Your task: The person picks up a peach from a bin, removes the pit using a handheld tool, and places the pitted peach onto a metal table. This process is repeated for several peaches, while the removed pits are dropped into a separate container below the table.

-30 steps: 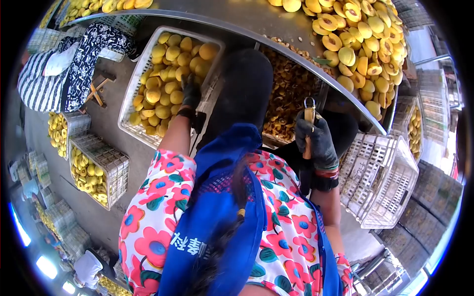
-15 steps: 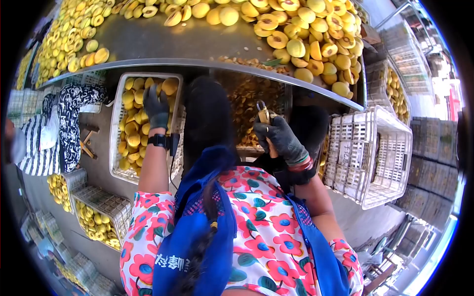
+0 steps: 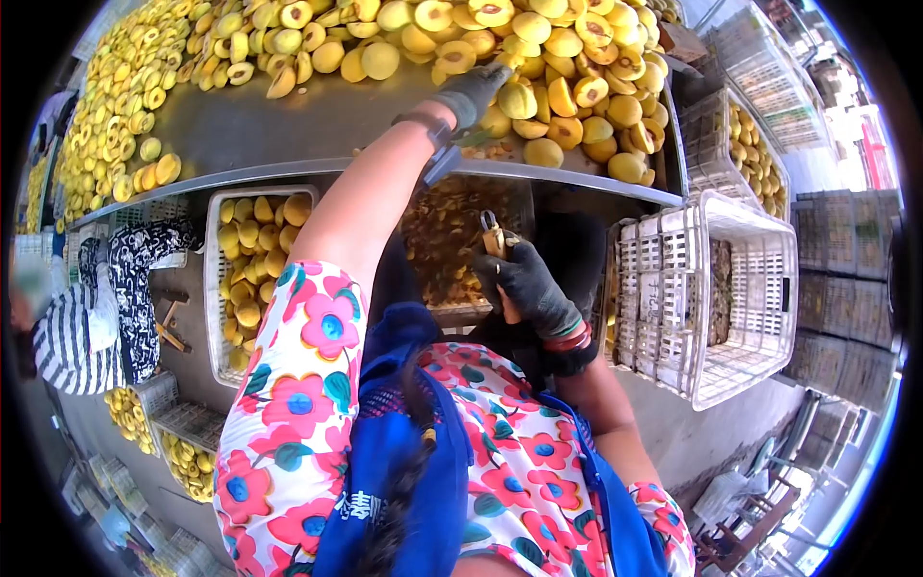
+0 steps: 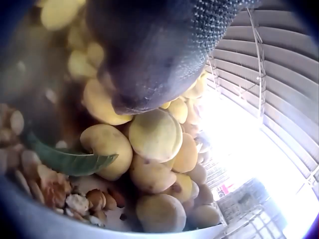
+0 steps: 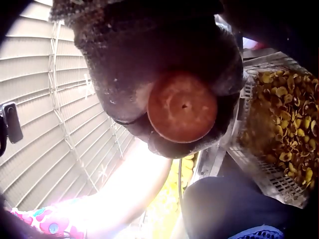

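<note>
R hand [image 3: 535, 288]: gripping 1 wood-hdl tool [image 3: 494, 241] | L hand [image 3: 471, 94]: at fruit pile [image 3: 588, 93], grip unclear | 1 leaf [image 4: 75, 160]

Fruit-processing workshop; metal table [image 3: 250, 120] heaped with halved fruit [image 3: 588, 91], stacked crates [image 3: 846, 245], ribbed roof [image 4: 289, 74]

Head view fisheye-warped, edges black; wrist views glare-patched (forearm [image 5: 130, 181] bleached white).
</note>
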The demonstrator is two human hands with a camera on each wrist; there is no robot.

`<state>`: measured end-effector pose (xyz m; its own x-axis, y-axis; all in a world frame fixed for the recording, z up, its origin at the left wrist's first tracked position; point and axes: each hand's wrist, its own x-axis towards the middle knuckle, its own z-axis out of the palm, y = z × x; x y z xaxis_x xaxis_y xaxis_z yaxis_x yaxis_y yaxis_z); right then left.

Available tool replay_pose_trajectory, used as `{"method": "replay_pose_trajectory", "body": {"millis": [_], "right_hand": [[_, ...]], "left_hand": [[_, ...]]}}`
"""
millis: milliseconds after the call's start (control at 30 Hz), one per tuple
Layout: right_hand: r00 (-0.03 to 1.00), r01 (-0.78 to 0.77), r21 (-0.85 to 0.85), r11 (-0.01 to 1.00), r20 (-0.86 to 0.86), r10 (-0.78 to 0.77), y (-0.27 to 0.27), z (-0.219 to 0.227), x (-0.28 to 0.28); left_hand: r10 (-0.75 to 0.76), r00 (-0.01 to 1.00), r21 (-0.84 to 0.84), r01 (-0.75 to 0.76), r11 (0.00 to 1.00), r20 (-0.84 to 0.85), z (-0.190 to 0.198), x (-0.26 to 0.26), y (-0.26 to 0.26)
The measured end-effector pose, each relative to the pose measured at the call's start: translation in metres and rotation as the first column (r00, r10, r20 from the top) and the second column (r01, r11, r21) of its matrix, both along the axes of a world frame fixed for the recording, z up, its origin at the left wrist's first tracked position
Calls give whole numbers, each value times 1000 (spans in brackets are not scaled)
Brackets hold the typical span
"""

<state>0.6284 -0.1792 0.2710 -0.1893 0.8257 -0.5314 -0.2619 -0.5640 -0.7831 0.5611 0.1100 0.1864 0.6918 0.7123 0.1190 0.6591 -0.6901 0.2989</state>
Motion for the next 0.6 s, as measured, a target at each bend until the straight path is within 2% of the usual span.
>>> {"method": "replay_pose_trajectory", "body": {"millis": [67,100,200,233,333,367,400,467,500,600], "right_hand": [[1000,-15,8,1000,22,15,1,3,4],[1000,-9,15,1000,27,9,1,0,5],[999,-3,35,999,32,2,1,-7,5],[1000,-4,43,999,22,3,2,-6,3],[1000,-17,68,998,10,17,1,-1,-4],[1000,-21,80,997,11,20,1,2,-5],[1000,-24,100,995,21,22,1,4,-5],[999,-28,133,991,37,23,-1,6,-6],[998,-26,157,987,60,17,-1,5,-7],[993,-12,238,971,117,-16,-1,4,-12]], "left_hand": [[30,983,153,-2,988,-180,-3,2,3],[41,973,52,-30,998,-229,2,1,4],[115,925,35,-110,993,-362,9,-20,-2],[115,912,-82,-160,984,-394,19,-25,-5],[146,974,-282,-191,940,-175,13,-57,-21],[145,989,-355,-145,924,-27,-1,-68,-19],[196,976,-419,-140,897,95,4,-74,-25],[311,897,-543,-98,834,315,22,-86,-48],[397,831,-654,-54,755,391,26,-92,-58],[511,744,-825,94,557,430,66,-110,-106]]}}
